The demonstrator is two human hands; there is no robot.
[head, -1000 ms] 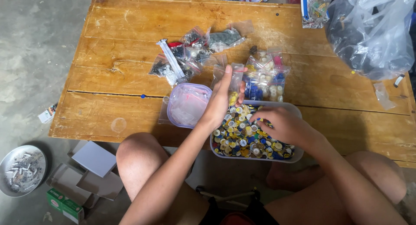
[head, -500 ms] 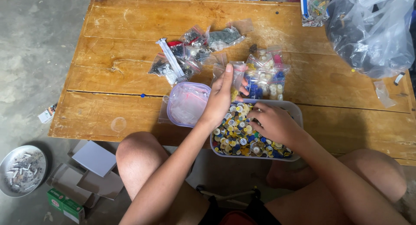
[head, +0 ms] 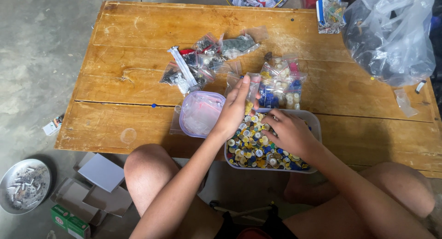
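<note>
A clear plastic tub [head: 314,124] at the wooden table's [head: 138,50] near edge brims with small round buttons [head: 251,149] — yellow, blue, white. Left hand [head: 235,110] flat, fingers together; right hand [head: 290,133] curled, grip unclear.

Soft, even daylight, no hard shadows; bench [head: 138,59] wood evenly lit. Faint shade under the knees on the floor [head: 41,45]. Mild glare on the clear plastic bag [head: 391,36] top right. Sharp centre, slight wide-angle stretch twd edges, no motion blur.
</note>
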